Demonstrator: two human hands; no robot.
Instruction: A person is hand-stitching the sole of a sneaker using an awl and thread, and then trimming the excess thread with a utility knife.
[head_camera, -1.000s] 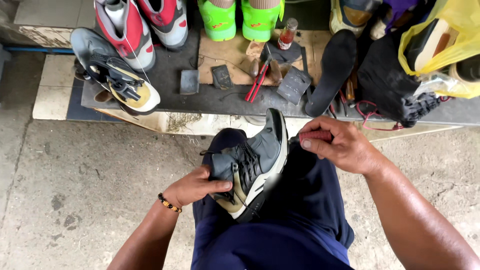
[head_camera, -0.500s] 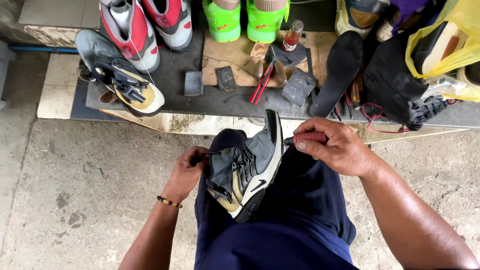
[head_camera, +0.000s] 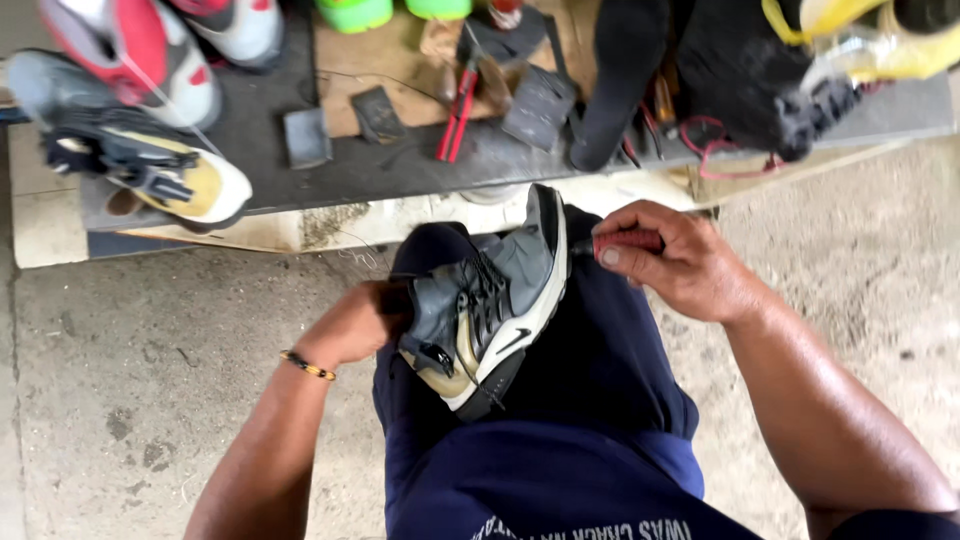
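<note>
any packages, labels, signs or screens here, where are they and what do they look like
No signs or screens.
Yellow bag: top right on the bench, crumpled plastic, dark things inside.
Logo mark: side of the grey shoe on the lap, small dark curved shape on the white sole edge.
White lettering: bottom edge, on the navy shirt, cut off.
Small bottle: top centre, red, label too blurred to tell.

Bare floor (head_camera: 150, 400) left; cluttered board (head_camera: 400, 170) blocks ahead.

A stained grey concrete floor (head_camera: 130, 400) meets a low, cluttered dark work board (head_camera: 400, 165) in soft daylight.
</note>
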